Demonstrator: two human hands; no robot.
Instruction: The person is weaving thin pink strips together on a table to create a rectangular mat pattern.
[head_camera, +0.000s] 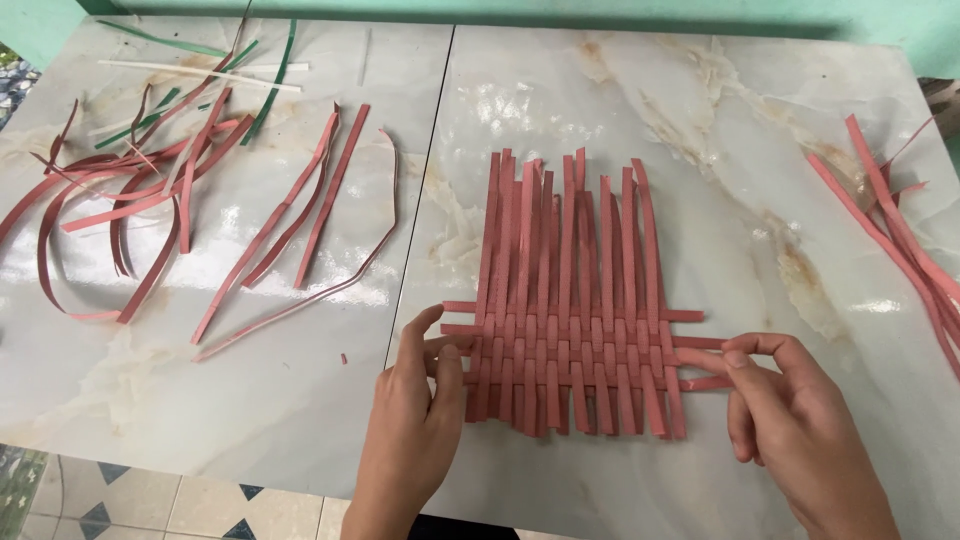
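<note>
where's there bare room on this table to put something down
Bare marble lies between the woven mat and the right strip bundle, and below the loose pink strips at near left. The far-left pile is crowded.

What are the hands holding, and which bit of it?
Both hold the woven pink strip mat. The left hand pinches its left edge; the right hand pinches the ends of crosswise strips sticking out on its right edge.
</note>
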